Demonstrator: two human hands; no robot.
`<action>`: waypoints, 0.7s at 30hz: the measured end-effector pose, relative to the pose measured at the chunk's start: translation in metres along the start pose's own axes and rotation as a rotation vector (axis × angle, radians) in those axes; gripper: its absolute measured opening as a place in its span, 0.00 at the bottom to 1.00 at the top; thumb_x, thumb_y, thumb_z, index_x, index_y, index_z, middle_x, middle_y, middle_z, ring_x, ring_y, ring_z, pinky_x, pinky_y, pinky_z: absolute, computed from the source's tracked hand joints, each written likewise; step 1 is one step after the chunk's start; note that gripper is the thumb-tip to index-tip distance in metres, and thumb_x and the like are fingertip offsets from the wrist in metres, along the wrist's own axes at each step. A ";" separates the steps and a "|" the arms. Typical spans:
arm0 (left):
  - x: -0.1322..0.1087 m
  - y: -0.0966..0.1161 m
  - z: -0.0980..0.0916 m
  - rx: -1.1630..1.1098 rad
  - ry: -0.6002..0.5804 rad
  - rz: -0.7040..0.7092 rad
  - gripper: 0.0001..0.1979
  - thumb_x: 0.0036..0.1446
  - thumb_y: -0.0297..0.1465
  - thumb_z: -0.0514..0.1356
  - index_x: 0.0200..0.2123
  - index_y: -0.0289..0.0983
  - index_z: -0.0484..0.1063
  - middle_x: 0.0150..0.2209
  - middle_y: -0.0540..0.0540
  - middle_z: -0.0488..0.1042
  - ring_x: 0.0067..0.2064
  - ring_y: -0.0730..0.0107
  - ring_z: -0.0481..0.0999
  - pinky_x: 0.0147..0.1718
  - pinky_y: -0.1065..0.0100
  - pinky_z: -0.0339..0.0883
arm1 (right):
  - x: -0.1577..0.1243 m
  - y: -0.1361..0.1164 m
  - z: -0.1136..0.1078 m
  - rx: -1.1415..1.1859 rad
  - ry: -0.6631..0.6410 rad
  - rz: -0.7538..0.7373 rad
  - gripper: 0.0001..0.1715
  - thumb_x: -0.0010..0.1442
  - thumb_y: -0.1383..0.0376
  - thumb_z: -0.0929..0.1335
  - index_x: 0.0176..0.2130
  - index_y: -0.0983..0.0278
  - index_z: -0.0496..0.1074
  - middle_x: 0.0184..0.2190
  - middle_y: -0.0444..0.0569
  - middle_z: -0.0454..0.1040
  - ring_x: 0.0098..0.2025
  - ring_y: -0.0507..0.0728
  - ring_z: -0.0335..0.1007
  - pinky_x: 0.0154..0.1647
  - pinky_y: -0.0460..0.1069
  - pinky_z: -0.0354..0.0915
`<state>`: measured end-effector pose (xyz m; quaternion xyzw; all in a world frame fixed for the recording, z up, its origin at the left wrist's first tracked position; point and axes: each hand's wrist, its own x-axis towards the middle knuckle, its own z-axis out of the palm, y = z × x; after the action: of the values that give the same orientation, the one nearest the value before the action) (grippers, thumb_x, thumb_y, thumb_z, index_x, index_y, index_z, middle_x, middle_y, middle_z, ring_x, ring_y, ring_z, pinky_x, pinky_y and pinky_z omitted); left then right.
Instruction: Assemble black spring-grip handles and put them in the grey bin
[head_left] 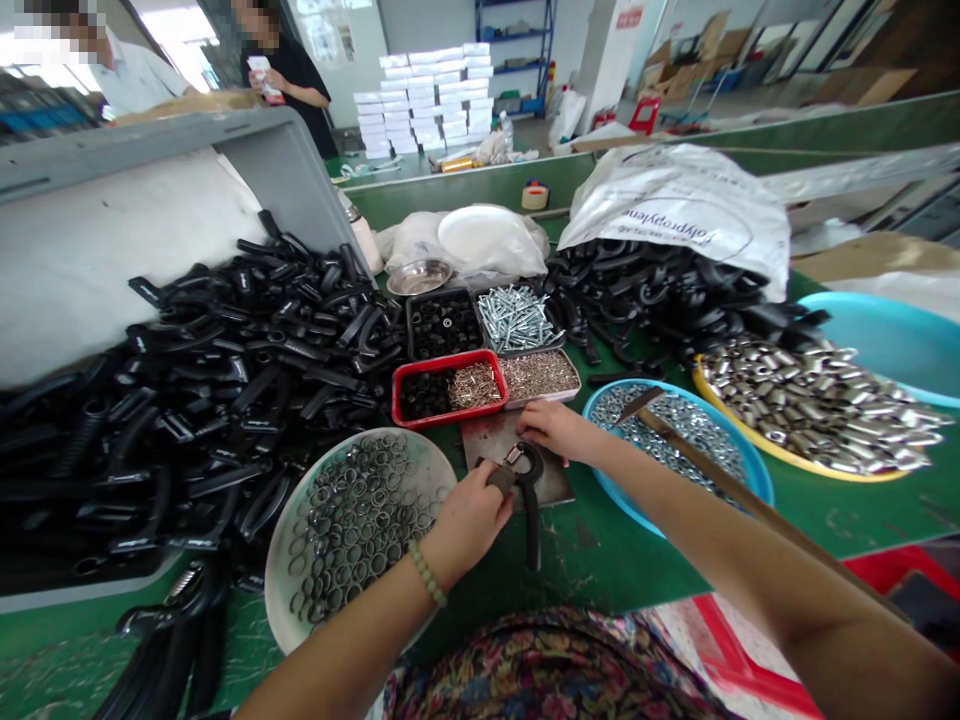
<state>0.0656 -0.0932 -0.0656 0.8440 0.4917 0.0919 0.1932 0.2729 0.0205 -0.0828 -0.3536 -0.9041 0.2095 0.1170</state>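
Over a flat metal plate (559, 480), my left hand (472, 510) is closed round a black hooked handle (532, 520). A short silver metal piece (514, 454) shows at its upper end, and the handle's long leg points down toward me. My right hand (559, 428) is at the far edge of the plate, just beyond the handle. Its fingers are drawn together, and whatever they hold is too small or hidden to name. Directly behind that hand stand a red tray (397, 400) of black parts and small brass-coloured pins, and a tray of tiny coppery pieces (541, 374).
Black handles (262, 370) spill from a grey crate (300, 150) on the left. A bowl of metal rings (360, 520) stands nearer. On the right, a hammer (697, 455) lies across a blue basin (761, 490) of small hardware, beside silver sleeves (810, 400). Long screws (516, 318) lie behind.
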 end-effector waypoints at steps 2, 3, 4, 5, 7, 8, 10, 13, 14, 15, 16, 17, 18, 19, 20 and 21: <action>0.002 0.001 0.001 -0.014 0.013 0.000 0.09 0.62 0.31 0.51 0.44 0.37 0.66 0.43 0.44 0.67 0.42 0.65 0.70 0.43 0.65 0.67 | 0.001 -0.002 -0.001 -0.008 0.005 0.025 0.05 0.57 0.70 0.65 0.33 0.65 0.71 0.32 0.51 0.71 0.38 0.57 0.65 0.41 0.51 0.61; 0.003 0.001 0.002 -0.022 0.020 0.001 0.09 0.62 0.30 0.51 0.44 0.37 0.66 0.43 0.44 0.67 0.43 0.65 0.70 0.44 0.65 0.67 | 0.002 -0.003 -0.002 -0.009 0.011 0.043 0.05 0.56 0.70 0.65 0.32 0.65 0.71 0.32 0.51 0.71 0.37 0.57 0.66 0.41 0.51 0.61; 0.005 0.001 0.002 -0.027 0.027 0.003 0.09 0.62 0.30 0.51 0.44 0.37 0.66 0.44 0.44 0.67 0.43 0.65 0.70 0.44 0.65 0.66 | 0.001 -0.003 -0.003 -0.007 0.019 0.063 0.04 0.55 0.71 0.65 0.32 0.65 0.70 0.31 0.51 0.71 0.36 0.56 0.66 0.40 0.51 0.61; 0.007 0.000 0.002 -0.027 0.033 0.001 0.09 0.62 0.30 0.51 0.44 0.37 0.66 0.44 0.44 0.66 0.43 0.65 0.70 0.44 0.65 0.66 | 0.001 -0.003 -0.004 -0.002 0.030 0.087 0.04 0.54 0.71 0.65 0.32 0.65 0.70 0.30 0.50 0.71 0.35 0.56 0.66 0.38 0.50 0.61; 0.011 0.000 0.003 -0.012 0.039 -0.009 0.09 0.62 0.30 0.51 0.43 0.36 0.67 0.43 0.43 0.66 0.42 0.65 0.70 0.44 0.64 0.67 | -0.002 -0.002 -0.007 0.019 0.062 0.144 0.05 0.54 0.71 0.63 0.33 0.65 0.68 0.28 0.48 0.71 0.32 0.54 0.67 0.35 0.48 0.62; 0.014 0.000 0.003 0.000 0.040 -0.014 0.10 0.62 0.31 0.51 0.43 0.36 0.67 0.43 0.43 0.66 0.41 0.65 0.71 0.43 0.64 0.67 | -0.004 -0.002 -0.009 0.033 0.082 0.172 0.07 0.55 0.71 0.63 0.35 0.65 0.68 0.28 0.47 0.71 0.31 0.54 0.68 0.33 0.48 0.63; 0.018 -0.001 0.004 0.021 0.042 -0.016 0.10 0.62 0.31 0.51 0.43 0.36 0.68 0.43 0.43 0.66 0.41 0.64 0.71 0.44 0.63 0.67 | -0.010 -0.004 -0.011 0.062 0.114 0.212 0.11 0.57 0.71 0.60 0.40 0.64 0.67 0.29 0.45 0.72 0.28 0.52 0.69 0.30 0.46 0.64; 0.022 -0.002 0.007 0.037 0.060 -0.010 0.10 0.61 0.31 0.51 0.44 0.36 0.68 0.43 0.42 0.67 0.42 0.64 0.70 0.44 0.63 0.66 | -0.019 -0.010 -0.013 0.200 0.082 0.273 0.13 0.62 0.65 0.58 0.45 0.61 0.65 0.33 0.44 0.73 0.20 0.48 0.68 0.21 0.44 0.63; 0.023 -0.002 0.008 0.040 0.068 -0.014 0.11 0.61 0.31 0.51 0.44 0.36 0.68 0.44 0.42 0.67 0.42 0.63 0.70 0.44 0.62 0.66 | -0.022 -0.013 -0.014 0.256 0.065 0.294 0.13 0.64 0.63 0.57 0.45 0.61 0.66 0.34 0.44 0.73 0.17 0.47 0.66 0.19 0.44 0.62; 0.023 -0.002 0.009 0.042 0.076 -0.018 0.11 0.61 0.31 0.51 0.44 0.35 0.68 0.44 0.42 0.67 0.42 0.63 0.70 0.44 0.62 0.67 | -0.024 -0.015 -0.014 0.303 0.056 0.312 0.13 0.64 0.61 0.57 0.44 0.60 0.66 0.34 0.43 0.73 0.15 0.46 0.65 0.18 0.44 0.61; 0.023 -0.002 0.010 0.042 0.083 -0.020 0.11 0.61 0.31 0.51 0.44 0.35 0.68 0.44 0.42 0.67 0.42 0.63 0.70 0.44 0.62 0.67 | -0.026 -0.018 -0.015 0.332 0.061 0.325 0.13 0.64 0.60 0.57 0.43 0.60 0.66 0.34 0.43 0.74 0.14 0.46 0.64 0.18 0.44 0.62; 0.023 -0.002 0.010 0.040 0.087 -0.019 0.11 0.61 0.31 0.51 0.44 0.35 0.68 0.44 0.42 0.67 0.42 0.63 0.70 0.44 0.62 0.67 | -0.027 -0.020 -0.016 0.338 0.078 0.332 0.13 0.65 0.60 0.57 0.42 0.60 0.66 0.33 0.43 0.74 0.14 0.46 0.64 0.19 0.44 0.62; 0.023 -0.002 0.011 0.040 0.090 -0.021 0.11 0.61 0.31 0.51 0.44 0.35 0.68 0.44 0.42 0.67 0.42 0.64 0.70 0.44 0.62 0.67 | -0.029 -0.022 -0.017 0.333 0.102 0.339 0.12 0.65 0.60 0.57 0.42 0.60 0.65 0.32 0.43 0.74 0.14 0.46 0.63 0.20 0.44 0.63; 0.023 -0.002 0.011 0.040 0.091 -0.024 0.11 0.61 0.32 0.51 0.44 0.35 0.68 0.44 0.42 0.67 0.42 0.64 0.71 0.44 0.62 0.67 | -0.029 -0.024 -0.017 0.326 0.122 0.346 0.11 0.65 0.60 0.57 0.42 0.60 0.65 0.31 0.42 0.74 0.14 0.46 0.63 0.20 0.44 0.63; 0.022 -0.002 0.010 0.042 0.089 -0.029 0.10 0.61 0.32 0.51 0.43 0.35 0.68 0.43 0.43 0.67 0.42 0.64 0.71 0.44 0.63 0.67 | -0.029 -0.025 -0.018 0.314 0.139 0.351 0.11 0.65 0.60 0.57 0.41 0.60 0.64 0.30 0.42 0.74 0.14 0.47 0.62 0.20 0.44 0.62; 0.022 -0.002 0.010 0.044 0.085 -0.035 0.10 0.61 0.32 0.52 0.43 0.35 0.68 0.43 0.43 0.67 0.42 0.64 0.71 0.44 0.63 0.67 | -0.029 -0.026 -0.018 0.292 0.154 0.342 0.11 0.65 0.60 0.57 0.41 0.60 0.65 0.28 0.41 0.74 0.14 0.47 0.62 0.20 0.44 0.62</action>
<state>0.0789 -0.0754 -0.0763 0.8349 0.5159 0.1132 0.1550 0.2846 -0.0113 -0.0568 -0.4957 -0.7797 0.3273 0.1982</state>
